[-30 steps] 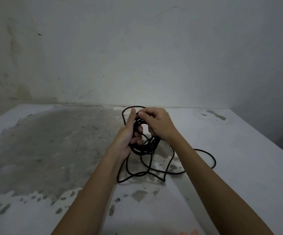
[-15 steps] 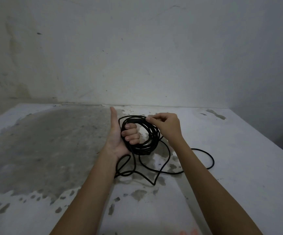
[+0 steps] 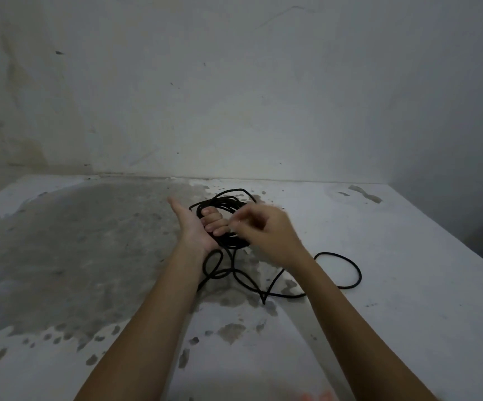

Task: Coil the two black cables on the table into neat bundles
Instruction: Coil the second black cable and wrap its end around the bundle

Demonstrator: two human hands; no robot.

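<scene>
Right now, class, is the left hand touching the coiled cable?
Touching. Head view: the left hand grips the coiled cable, fingers curled through it.

The right hand (image 3: 266, 233) has dropped from the top of the cable (image 3: 226, 243) coil to its near right side. It now crosses in front of the coil and is blurred, so its grip cannot be read. A fresh turn has risen above the coil toward the far edge of the table (image 3: 408, 285). The kinked slack has drawn slightly away from the near edge.
</scene>
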